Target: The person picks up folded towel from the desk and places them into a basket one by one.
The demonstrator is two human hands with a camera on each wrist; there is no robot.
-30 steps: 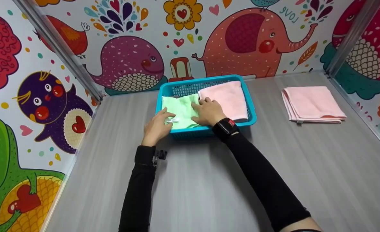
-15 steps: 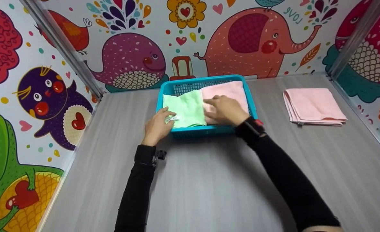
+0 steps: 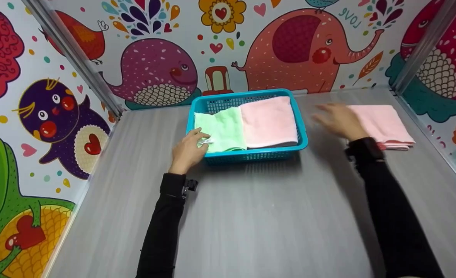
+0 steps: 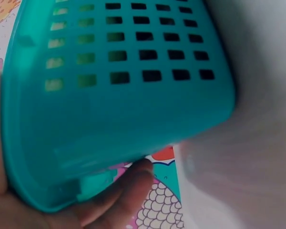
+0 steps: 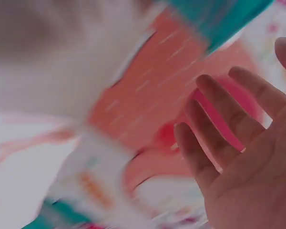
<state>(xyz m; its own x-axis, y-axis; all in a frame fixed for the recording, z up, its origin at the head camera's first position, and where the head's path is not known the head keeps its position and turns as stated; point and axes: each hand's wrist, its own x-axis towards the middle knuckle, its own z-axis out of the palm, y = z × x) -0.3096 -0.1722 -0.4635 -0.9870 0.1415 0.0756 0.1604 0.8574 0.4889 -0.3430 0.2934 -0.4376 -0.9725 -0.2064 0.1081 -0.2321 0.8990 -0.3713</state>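
In the head view, a turquoise plastic basket [image 3: 247, 155] sits near the back wall. A folded green towel [image 3: 226, 129] with a white tag lies in its left half, beside a folded pink towel [image 3: 270, 121] in the right half. My left hand [image 3: 188, 151] grips the basket's front left corner; the left wrist view shows fingers [image 4: 128, 191] against the outside of the perforated basket wall [image 4: 133, 102]. With fingers spread and nothing held, my right hand [image 3: 340, 120] hovers by a second folded pink towel [image 3: 384, 125], overlapping its left side. The right wrist view shows its bare palm [image 5: 257, 176].
Grey wood-grain table [image 3: 251, 216] extends in front of the basket. Printed cartoon panels stand behind it and at both sides, with metal posts [image 3: 71, 58] at the corners.
My right hand has left the green towel, crossed over the pink towel in the basket and moved right to the second pink towel. The left hand stays at the basket corner.
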